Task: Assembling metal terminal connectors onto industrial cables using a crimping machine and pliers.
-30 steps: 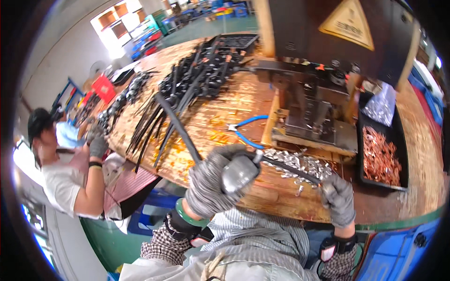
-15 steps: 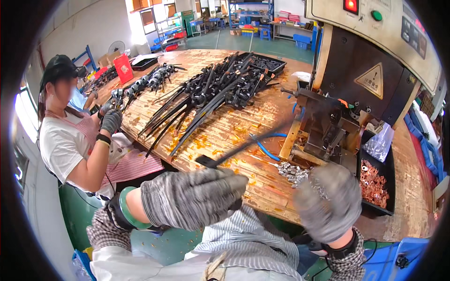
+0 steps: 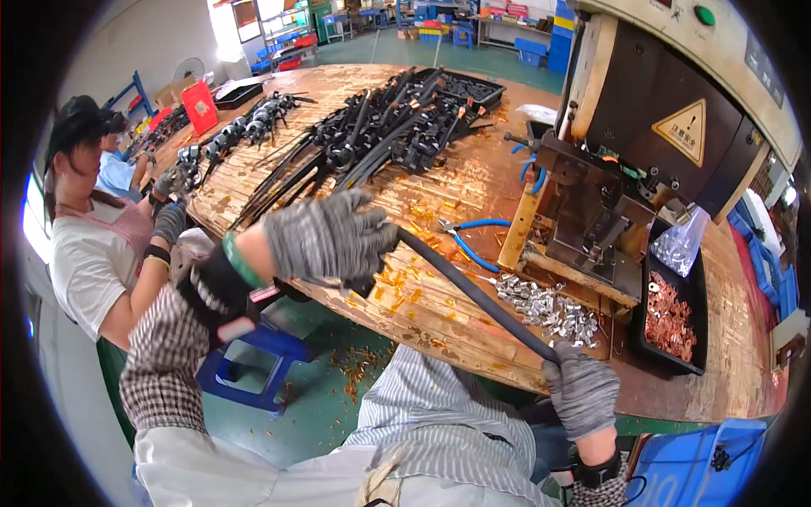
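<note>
A thick black cable (image 3: pixel 477 291) stretches in a slight bend between my two hands, above the front of the worktable. My left hand (image 3: pixel 328 238), in a grey knitted glove, is closed around its left end. A small dark piece (image 3: pixel 363 284) shows under those fingers; its kind is unclear. My right hand (image 3: pixel 583 390), gloved the same way, grips the cable's other end close to the table's front edge. Silver metal terminals (image 3: pixel 549 311) lie in a heap just beyond the right hand. Blue-handled pliers (image 3: pixel 469 235) rest on the table behind the cable.
At the right stands a press machine (image 3: pixel 608 211) beside a black tray of copper parts (image 3: pixel 669 325). Black cables (image 3: pixel 372 135) are piled farther back. A co-worker (image 3: pixel 93 228) sits at the left. A blue stool (image 3: pixel 253 363) and a blue crate (image 3: pixel 701 465) stand below the table.
The cable has swung from pointing toward the machine to running rightward and nearer me. My right hand has moved down and now holds its end. My left hand has moved up and left.
</note>
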A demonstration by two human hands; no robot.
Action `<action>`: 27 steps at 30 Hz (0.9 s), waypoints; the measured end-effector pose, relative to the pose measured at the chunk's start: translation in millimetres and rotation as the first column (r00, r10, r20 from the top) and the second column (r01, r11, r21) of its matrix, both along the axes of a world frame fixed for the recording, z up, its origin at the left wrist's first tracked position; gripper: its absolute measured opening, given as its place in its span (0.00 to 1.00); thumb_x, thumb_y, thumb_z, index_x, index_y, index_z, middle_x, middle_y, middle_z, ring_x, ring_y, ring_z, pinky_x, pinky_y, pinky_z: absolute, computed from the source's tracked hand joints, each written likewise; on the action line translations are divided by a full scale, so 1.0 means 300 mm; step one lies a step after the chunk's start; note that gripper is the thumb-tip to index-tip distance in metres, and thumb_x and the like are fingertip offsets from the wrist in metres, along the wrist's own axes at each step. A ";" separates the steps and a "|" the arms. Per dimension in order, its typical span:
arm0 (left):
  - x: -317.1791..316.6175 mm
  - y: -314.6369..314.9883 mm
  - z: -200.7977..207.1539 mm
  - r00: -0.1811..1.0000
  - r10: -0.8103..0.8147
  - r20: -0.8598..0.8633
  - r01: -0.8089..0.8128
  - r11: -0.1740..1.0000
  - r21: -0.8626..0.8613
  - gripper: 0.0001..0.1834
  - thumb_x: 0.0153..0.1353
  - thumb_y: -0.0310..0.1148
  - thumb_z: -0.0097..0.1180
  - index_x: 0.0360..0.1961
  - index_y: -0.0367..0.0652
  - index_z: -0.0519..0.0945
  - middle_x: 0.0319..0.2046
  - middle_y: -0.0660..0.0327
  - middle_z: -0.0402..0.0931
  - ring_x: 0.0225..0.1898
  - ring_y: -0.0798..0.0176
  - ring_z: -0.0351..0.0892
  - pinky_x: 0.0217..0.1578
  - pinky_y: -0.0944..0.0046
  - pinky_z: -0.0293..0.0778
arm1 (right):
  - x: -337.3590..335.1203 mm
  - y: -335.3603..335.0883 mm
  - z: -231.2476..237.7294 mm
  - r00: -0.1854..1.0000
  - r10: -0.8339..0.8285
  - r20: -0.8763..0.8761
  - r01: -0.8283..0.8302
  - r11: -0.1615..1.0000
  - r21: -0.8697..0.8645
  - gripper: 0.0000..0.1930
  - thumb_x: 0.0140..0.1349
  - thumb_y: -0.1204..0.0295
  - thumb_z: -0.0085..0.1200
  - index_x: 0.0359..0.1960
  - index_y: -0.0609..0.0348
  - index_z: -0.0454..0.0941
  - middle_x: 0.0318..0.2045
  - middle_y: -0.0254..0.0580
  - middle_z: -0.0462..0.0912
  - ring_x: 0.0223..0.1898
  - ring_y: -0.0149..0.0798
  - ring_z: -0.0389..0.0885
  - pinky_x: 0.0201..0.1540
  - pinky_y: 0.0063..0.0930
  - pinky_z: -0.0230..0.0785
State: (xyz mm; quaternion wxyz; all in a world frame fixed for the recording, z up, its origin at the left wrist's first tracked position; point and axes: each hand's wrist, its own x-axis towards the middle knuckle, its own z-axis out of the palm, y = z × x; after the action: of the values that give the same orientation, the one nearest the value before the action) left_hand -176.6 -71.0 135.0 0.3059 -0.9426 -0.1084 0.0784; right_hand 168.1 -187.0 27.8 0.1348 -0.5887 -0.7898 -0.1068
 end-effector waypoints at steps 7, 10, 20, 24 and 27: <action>-0.006 0.278 -0.170 0.950 0.130 -0.284 -0.157 0.985 -0.077 0.14 0.50 0.36 0.47 0.38 0.46 0.75 0.48 0.60 0.67 0.51 0.54 0.64 0.52 0.55 0.60 | -0.136 0.086 -0.133 1.000 -0.021 -0.018 0.017 0.981 -0.192 0.12 0.55 0.63 0.45 0.35 0.55 0.73 0.19 0.42 0.76 0.21 0.44 0.75 0.22 0.38 0.66; 0.129 0.241 -0.222 0.857 0.399 -0.325 -0.452 0.886 -0.101 0.13 0.49 0.34 0.48 0.38 0.49 0.75 0.50 0.60 0.66 0.52 0.55 0.64 0.52 0.55 0.60 | -0.149 0.130 -0.155 0.999 -0.001 -0.035 -0.006 0.976 -0.219 0.10 0.56 0.64 0.43 0.33 0.55 0.72 0.18 0.41 0.75 0.19 0.42 0.75 0.20 0.37 0.65; 0.503 0.053 -0.463 0.770 0.527 0.359 0.099 0.457 -0.884 0.26 0.46 0.54 0.54 0.40 0.45 0.74 0.28 0.54 0.73 0.31 0.50 0.73 0.30 0.58 0.68 | -0.076 0.128 -0.031 0.998 0.055 -0.003 -0.055 0.981 -0.187 0.08 0.53 0.67 0.46 0.30 0.58 0.71 0.24 0.45 0.75 0.26 0.43 0.75 0.25 0.35 0.66; 0.490 0.062 -0.480 0.712 0.494 0.500 0.171 0.568 -0.805 0.21 0.46 0.53 0.56 0.30 0.46 0.77 0.21 0.58 0.73 0.25 0.53 0.73 0.24 0.59 0.67 | 0.003 0.117 -0.050 0.990 0.096 0.108 -0.077 0.983 -0.169 0.09 0.51 0.66 0.47 0.28 0.58 0.72 0.22 0.43 0.73 0.24 0.43 0.73 0.25 0.34 0.65; 0.488 0.057 -0.485 0.642 0.478 0.600 0.267 0.595 -0.758 0.18 0.47 0.51 0.55 0.26 0.46 0.77 0.20 0.58 0.73 0.24 0.54 0.73 0.23 0.59 0.66 | 0.049 0.105 -0.056 0.964 0.123 0.236 -0.096 0.988 -0.125 0.08 0.50 0.67 0.50 0.25 0.58 0.71 0.20 0.44 0.71 0.22 0.45 0.71 0.23 0.36 0.63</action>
State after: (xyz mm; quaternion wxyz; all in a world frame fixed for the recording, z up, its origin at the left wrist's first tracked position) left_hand -30.1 -53.9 -10.4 -0.2288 -0.9055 -0.2415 -0.2635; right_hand 183.0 -155.5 10.9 0.0097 -0.5333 -0.8365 -0.1257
